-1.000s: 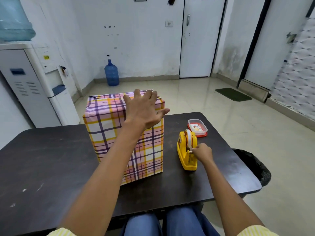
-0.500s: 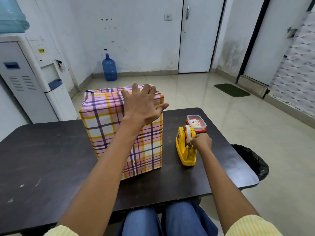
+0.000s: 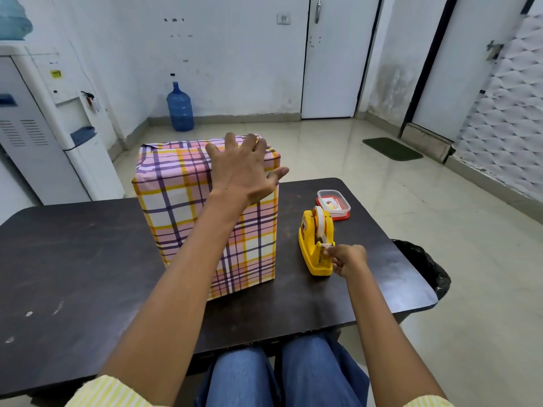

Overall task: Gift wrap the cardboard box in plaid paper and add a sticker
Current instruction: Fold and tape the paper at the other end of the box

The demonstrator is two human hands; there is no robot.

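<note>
The right hand [image 3: 348,258], fingers curled tight, pinches the tape end at the cutter of one glossy yellow plastic tape dispenser [image 3: 313,254], which carries a single white tape roll [image 3: 318,223]. The left hand [image 3: 244,168] lies flat, fingers straight and spread, pressing the top of the one tall box [image 3: 188,207]. The box is covered in creased pink, yellow and purple plaid paper [image 3: 249,251]. It stands upright on the dark matte table [image 3: 73,259], just left of the dispenser. Behind the dispenser sits one clear rectangular container [image 3: 338,198] with a red base.
</note>
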